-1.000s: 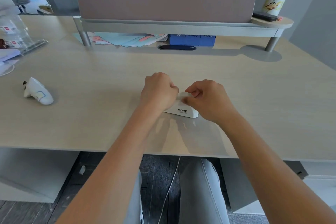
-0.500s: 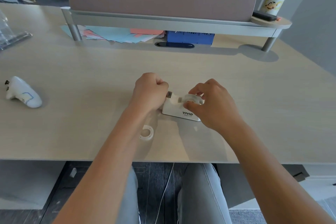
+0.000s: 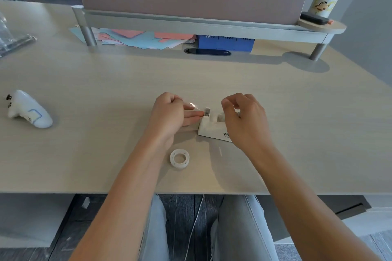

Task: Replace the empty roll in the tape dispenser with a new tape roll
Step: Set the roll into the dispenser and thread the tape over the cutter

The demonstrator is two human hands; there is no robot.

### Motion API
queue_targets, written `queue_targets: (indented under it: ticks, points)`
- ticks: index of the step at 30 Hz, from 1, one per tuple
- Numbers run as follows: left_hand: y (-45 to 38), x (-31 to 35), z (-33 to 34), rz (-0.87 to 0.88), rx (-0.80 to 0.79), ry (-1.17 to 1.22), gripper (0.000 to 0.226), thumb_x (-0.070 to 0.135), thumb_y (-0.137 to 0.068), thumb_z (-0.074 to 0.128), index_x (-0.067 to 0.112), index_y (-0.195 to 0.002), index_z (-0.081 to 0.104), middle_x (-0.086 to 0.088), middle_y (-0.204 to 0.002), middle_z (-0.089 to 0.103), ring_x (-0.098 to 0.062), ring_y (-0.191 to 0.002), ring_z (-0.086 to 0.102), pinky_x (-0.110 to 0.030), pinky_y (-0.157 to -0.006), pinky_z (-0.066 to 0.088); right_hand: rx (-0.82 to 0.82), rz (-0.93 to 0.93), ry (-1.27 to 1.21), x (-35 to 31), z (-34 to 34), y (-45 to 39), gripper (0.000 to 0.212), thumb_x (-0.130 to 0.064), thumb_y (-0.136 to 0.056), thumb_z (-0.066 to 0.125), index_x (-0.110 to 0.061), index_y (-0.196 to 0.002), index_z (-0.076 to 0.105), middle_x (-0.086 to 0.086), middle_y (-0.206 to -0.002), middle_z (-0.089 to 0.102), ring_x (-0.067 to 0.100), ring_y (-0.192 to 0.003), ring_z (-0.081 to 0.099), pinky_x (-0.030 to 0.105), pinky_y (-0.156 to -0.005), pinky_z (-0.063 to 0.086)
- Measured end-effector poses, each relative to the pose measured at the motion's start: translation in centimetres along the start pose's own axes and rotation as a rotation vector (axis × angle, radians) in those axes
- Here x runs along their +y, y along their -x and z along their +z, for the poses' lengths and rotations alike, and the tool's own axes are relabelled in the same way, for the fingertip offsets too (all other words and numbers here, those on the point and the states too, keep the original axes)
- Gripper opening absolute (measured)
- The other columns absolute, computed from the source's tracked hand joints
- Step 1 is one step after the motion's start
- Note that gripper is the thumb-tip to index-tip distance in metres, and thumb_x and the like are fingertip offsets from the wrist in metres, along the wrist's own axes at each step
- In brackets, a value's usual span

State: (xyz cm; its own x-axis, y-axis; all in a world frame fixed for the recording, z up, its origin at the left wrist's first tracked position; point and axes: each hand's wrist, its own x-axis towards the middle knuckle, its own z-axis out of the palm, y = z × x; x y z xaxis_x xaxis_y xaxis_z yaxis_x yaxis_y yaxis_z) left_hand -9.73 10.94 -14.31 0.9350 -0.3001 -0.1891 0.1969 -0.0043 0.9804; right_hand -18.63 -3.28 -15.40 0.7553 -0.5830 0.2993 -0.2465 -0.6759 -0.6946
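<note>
The dispenser sits on the desk near the front edge, its cutter end pointing left. The left hand is curled, thumb and forefinger pinched on a clear strip of tape that runs from the cutter. The right hand arches over the rear of the dispenser with its fingers loosely bent; it hides the roll well, so I cannot tell whether it is gripping anything, though a new roll seems to be seated there. A white ring, probably the empty core, lies flat on the desk just in front of the dispenser, between the forearms.

The step in hand looks like leading the tape end over the cutter. To do it well, the right hand should press the body down so it does not slide, while the left draws the strip straight and level along the dispenser's line, then lowers it onto the teeth. Pulling sideways would twist the strip or make it stick to itself.
</note>
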Motion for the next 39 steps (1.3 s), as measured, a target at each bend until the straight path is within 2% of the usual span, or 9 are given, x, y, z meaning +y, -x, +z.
queue_targets:
  ticks: [2,4,16,21,27,30,33,37,39]
  points:
    - [0.1,-0.1,-0.1,-0.003,0.006,0.060,0.021,0.003,-0.103,0.031,0.010,-0.091,0.046,-0.024,-0.104,0.074,-0.033,-0.081,0.082,-0.040,-0.076,0.067,0.004,0.012,-0.004,-0.3,0.5,0.0,0.029,-0.040,-0.104,0.050,-0.021,-0.108,0.072,-0.002,-0.116,0.066,0.022,-0.109,0.064,0.043,-0.091,0.056]
    - [0.0,-0.2,-0.1,-0.006,0.008,0.087,0.020,0.004,-0.104,0.030,0.011,-0.094,0.046,-0.025,-0.105,0.072,-0.033,-0.080,0.082,-0.036,-0.072,0.067,-0.004,0.032,0.013,-0.6,1.0,-0.1,0.030,-0.041,-0.103,0.050,-0.022,-0.109,0.071,-0.001,-0.116,0.067,0.020,-0.106,0.064,0.039,-0.090,0.054]
    - [-0.6,-1.1,-0.9,-0.085,0.006,0.242,0.015,0.008,-0.107,0.032,0.008,-0.108,0.047,-0.029,-0.111,0.069,-0.037,-0.079,0.082,-0.040,-0.074,0.067,-0.018,0.102,0.059,-1.0,1.9,0.0,0.039,-0.056,-0.092,0.064,-0.024,-0.113,0.072,-0.008,-0.117,0.072,0.014,-0.108,0.066,0.038,-0.092,0.054]
    - [-1.2,-1.4,-2.4,-0.134,0.004,0.113,0.012,0.003,-0.104,0.043,0.003,-0.099,0.054,-0.026,-0.106,0.065,-0.040,-0.083,0.080,-0.039,-0.073,0.068,-0.038,0.211,-0.053,-1.4,1.5,-0.5,0.044,-0.051,-0.079,0.082,-0.023,-0.111,0.073,-0.010,-0.108,0.072,0.014,-0.099,0.069,0.042,-0.090,0.059]
    - [-0.8,-1.1,-3.4,-0.023,0.126,-0.166,0.017,0.010,-0.098,0.048,0.007,-0.085,0.058,-0.019,-0.098,0.067,-0.034,-0.066,0.076,-0.043,-0.070,0.067,-0.064,0.244,-0.110,-1.6,1.5,-0.7,0.044,-0.051,-0.073,0.085,-0.026,-0.108,0.073,-0.013,-0.102,0.070,0.018,-0.093,0.072,0.046,-0.084,0.063]
    - [0.3,-1.2,-3.0,0.209,0.175,-0.356,0.015,0.018,-0.093,0.052,0.016,-0.094,0.067,-0.005,-0.098,0.072,-0.028,-0.086,0.074,-0.051,-0.083,0.063,-0.019,0.214,-0.116,-1.3,1.6,-0.3,0.036,-0.051,-0.082,0.079,-0.025,-0.105,0.074,-0.012,-0.099,0.074,0.012,-0.097,0.071,0.040,-0.088,0.060]
    - [2.1,-1.6,-1.7,0.375,0.033,-0.472,0.031,0.009,-0.095,0.050,0.020,-0.116,0.071,0.009,-0.115,0.067,-0.022,-0.095,0.064,-0.044,-0.096,0.055,0.033,0.232,-0.141,-1.8,1.7,-0.4,0.029,-0.049,-0.095,0.060,-0.023,-0.093,0.073,-0.008,-0.085,0.075,0.022,-0.084,0.073,0.048,-0.081,0.062]
    - [3.5,-2.5,-0.2,0.432,-0.065,-0.710,0.046,0.009,-0.097,0.050,0.015,-0.142,0.060,-0.003,-0.152,0.053,-0.020,-0.143,0.045,-0.022,-0.115,0.026,0.065,0.248,-0.169,-2.3,1.7,-0.6,0.042,-0.042,-0.102,0.045,-0.011,-0.091,0.073,0.003,-0.088,0.078,0.029,-0.083,0.071,0.055,-0.075,0.062]
    - [3.8,-2.9,0.1,0.416,-0.079,-0.776,0.048,0.011,-0.099,0.048,0.014,-0.146,0.055,-0.005,-0.160,0.045,-0.021,-0.150,0.035,-0.026,-0.119,0.022,0.071,0.228,-0.160,-2.3,1.6,-0.5,0.044,-0.039,-0.104,0.043,-0.008,-0.092,0.073,0.008,-0.091,0.078,0.031,-0.084,0.071,0.055,-0.075,0.061]
